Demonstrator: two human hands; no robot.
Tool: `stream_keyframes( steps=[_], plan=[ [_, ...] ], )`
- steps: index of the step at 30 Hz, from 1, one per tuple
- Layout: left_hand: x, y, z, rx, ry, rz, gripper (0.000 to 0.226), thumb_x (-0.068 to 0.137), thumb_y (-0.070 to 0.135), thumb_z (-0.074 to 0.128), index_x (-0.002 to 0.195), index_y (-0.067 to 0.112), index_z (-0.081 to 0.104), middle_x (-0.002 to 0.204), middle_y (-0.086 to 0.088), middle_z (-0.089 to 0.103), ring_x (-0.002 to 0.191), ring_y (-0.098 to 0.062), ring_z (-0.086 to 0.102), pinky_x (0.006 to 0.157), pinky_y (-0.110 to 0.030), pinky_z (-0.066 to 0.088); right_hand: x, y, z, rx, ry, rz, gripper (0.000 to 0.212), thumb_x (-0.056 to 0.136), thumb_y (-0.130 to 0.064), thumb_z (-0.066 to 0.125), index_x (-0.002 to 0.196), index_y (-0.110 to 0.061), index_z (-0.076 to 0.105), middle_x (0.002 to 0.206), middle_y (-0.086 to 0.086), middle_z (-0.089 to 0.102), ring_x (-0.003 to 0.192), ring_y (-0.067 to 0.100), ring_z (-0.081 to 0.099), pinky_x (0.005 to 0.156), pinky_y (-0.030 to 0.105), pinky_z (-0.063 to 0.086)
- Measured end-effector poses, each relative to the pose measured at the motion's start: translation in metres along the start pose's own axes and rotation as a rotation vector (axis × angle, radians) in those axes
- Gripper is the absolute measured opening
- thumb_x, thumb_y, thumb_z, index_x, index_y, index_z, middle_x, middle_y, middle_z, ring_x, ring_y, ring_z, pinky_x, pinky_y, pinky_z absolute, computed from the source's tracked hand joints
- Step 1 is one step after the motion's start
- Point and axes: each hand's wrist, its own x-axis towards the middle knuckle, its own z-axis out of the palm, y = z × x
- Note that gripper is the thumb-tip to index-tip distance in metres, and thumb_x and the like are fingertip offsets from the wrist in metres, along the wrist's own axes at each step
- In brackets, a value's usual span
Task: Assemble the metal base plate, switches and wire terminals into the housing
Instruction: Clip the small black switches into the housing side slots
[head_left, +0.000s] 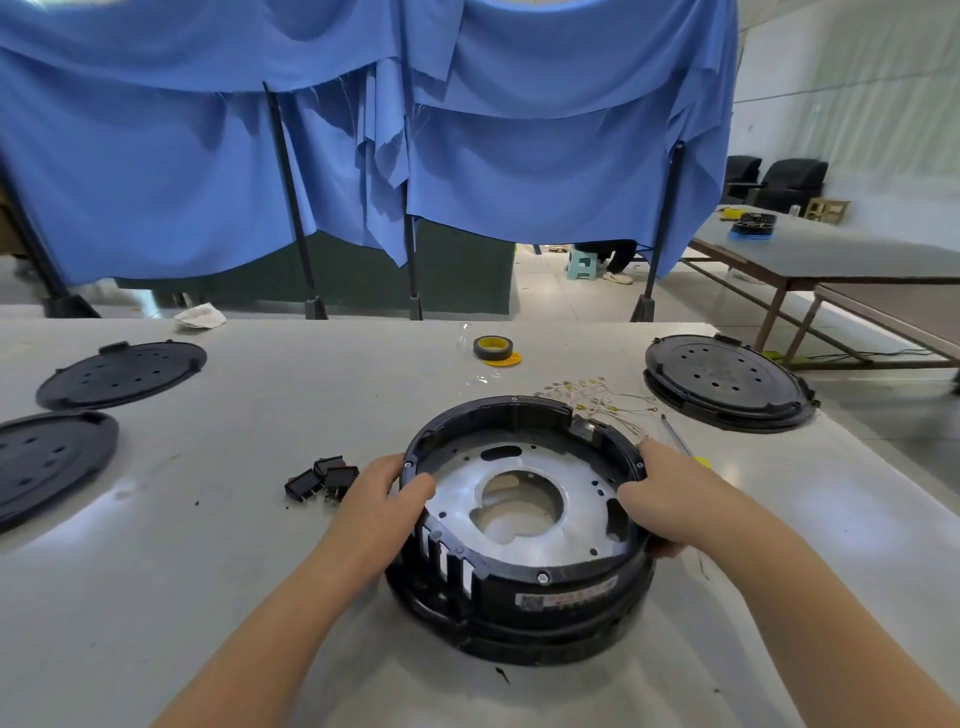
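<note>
Black plastic housing (519, 530) sits mid-bench (260, 519) in the head view (only one view given), w/ the silver metal base plate (519, 499) already lying inside it, approx. level.

Left hand (387, 496) grips the left rim, thumb curled over the top edge onto the plate, fingers (358, 512) wrapped down the outer wall. Right hand (670, 501) does the same on the right rim: thumb inside, fingers clamped round the outside. So both hands are closed on the housing, not loose.

Handling, my read: housing looks stiff, ribbed, fairly bulky but prob. not heavy; the rim is the natural grab spot, two hands opposite each other as now. Plate is rigid, thin, w/ possibly sharp cut-out edges; take it by the outer edge or centre hole.

Switches (322, 480), small black blocks, lie just left of the left hand. Light, hard, pinch by the body (pins underneath could bend). Wire terminals (597, 397) are heaped behind the housing, near its far-right rim. Thin, floppy, tangle-prone; pick one lead at a time by the metal end.

Yellow tape roll (493, 348) sits farther back.
</note>
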Motion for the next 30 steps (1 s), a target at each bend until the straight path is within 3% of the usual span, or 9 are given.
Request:
stream_keyframes(
  steps=[3, 10, 15, 17, 19, 22, 25, 28, 30],
  plan=[
    [0.001, -0.002, 0.002, -0.04, 0.023, -0.021, 0.024, 0.085, 0.013, 0.054, 0.065, 0.015, 0.041, 0.065, 0.005, 0.043, 0.06, -0.01, 0.039, 0.056, -0.029, 0.03, -0.001, 0.001, 0.003, 0.017, -0.004, 0.002, 0.008, 0.08, -0.014, 0.04, 0.086, -0.018, 0.043, 0.084, 0.009, 0.057, 0.066, 0.025, 0.062, 0.04, 0.023, 0.044],
    [-0.004, 0.007, -0.007, -0.112, 0.019, 0.053, 0.02, 0.069, 0.029, 0.05, 0.053, 0.025, 0.038, 0.053, 0.012, 0.037, 0.051, -0.007, 0.034, 0.056, -0.031, 0.028, -0.008, 0.001, 0.003, 0.057, 0.018, -0.026, 0.01, 0.077, -0.015, 0.041, 0.086, -0.016, 0.044, 0.079, 0.013, 0.061, 0.057, 0.027, 0.065, 0.048, 0.033, 0.055],
    [-0.008, 0.006, -0.006, -0.062, -0.004, 0.07, 0.044, 0.09, 0.028, 0.058, 0.047, 0.036, 0.049, 0.048, 0.017, 0.043, 0.048, -0.002, 0.04, 0.053, -0.023, 0.031, 0.001, 0.001, -0.008, 0.065, 0.002, -0.056, 0.011, 0.082, -0.012, 0.042, 0.087, -0.018, 0.049, 0.077, 0.009, 0.06, 0.052, 0.022, 0.059, 0.038, 0.022, 0.039],
    [-0.011, 0.003, -0.001, -0.071, -0.021, 0.071, 0.037, 0.091, 0.032, 0.058, 0.055, 0.038, 0.057, 0.057, 0.012, 0.052, 0.062, -0.008, 0.05, 0.059, -0.017, 0.039, 0.007, 0.003, -0.01, 0.078, 0.005, -0.073, 0.016, 0.083, -0.011, 0.043, 0.092, -0.019, 0.053, 0.078, 0.009, 0.063, 0.055, 0.023, 0.058, 0.041, 0.024, 0.039],
    [-0.011, 0.0, 0.004, -0.068, -0.045, 0.048, 0.025, 0.091, 0.043, 0.056, 0.072, 0.028, 0.063, 0.076, -0.001, 0.057, 0.088, -0.024, 0.059, 0.075, -0.023, 0.045, 0.015, 0.006, -0.011, 0.126, 0.024, -0.085, 0.018, 0.084, -0.012, 0.046, 0.095, -0.021, 0.056, 0.078, 0.009, 0.065, 0.051, 0.022, 0.057, 0.039, 0.022, 0.039],
    [-0.006, -0.005, 0.006, -0.076, -0.066, 0.046, 0.037, 0.093, 0.052, 0.046, 0.074, 0.022, 0.058, 0.089, 0.007, 0.061, 0.081, -0.005, 0.058, 0.073, -0.012, 0.041, 0.025, 0.013, -0.01, 0.267, 0.074, -0.069, 0.011, 0.084, -0.019, 0.059, 0.094, -0.019, 0.063, 0.074, 0.008, 0.068, 0.044, 0.017, 0.053, 0.038, 0.021, 0.038],
    [0.002, -0.012, -0.001, -0.01, -0.021, 0.095, 0.027, 0.099, 0.04, 0.043, 0.08, 0.028, 0.06, 0.095, 0.008, 0.063, 0.078, 0.005, 0.053, 0.074, -0.014, 0.041, 0.029, 0.018, -0.005, 0.45, 0.199, -0.042, 0.021, 0.081, -0.041, 0.067, 0.087, -0.021, 0.069, 0.07, -0.002, 0.067, 0.054, 0.012, 0.057, 0.047, 0.023, 0.042],
    [0.013, -0.028, -0.015, 0.28, 0.246, 0.172, 0.016, 0.093, 0.024, 0.056, 0.097, 0.02, 0.071, 0.105, 0.0, 0.063, 0.095, -0.013, 0.057, 0.086, -0.028, 0.041, 0.025, 0.019, 0.003, 0.49, 0.414, -0.084, 0.028, 0.083, -0.051, 0.061, 0.094, -0.026, 0.067, 0.088, -0.013, 0.066, 0.084, 0.011, 0.062, 0.072, 0.033, 0.051],
    [0.019, -0.037, -0.024, 0.49, 0.373, 0.149, 0.025, 0.089, 0.028, 0.06, 0.108, 0.014, 0.069, 0.108, -0.005, 0.06, 0.103, -0.025, 0.056, 0.092, -0.039, 0.042, 0.018, 0.016, 0.007, 0.443, 0.506, -0.147, 0.022, 0.086, -0.045, 0.057, 0.099, -0.028, 0.063, 0.096, -0.014, 0.064, 0.092, 0.011, 0.059, 0.081, 0.034, 0.047]
  ],
)
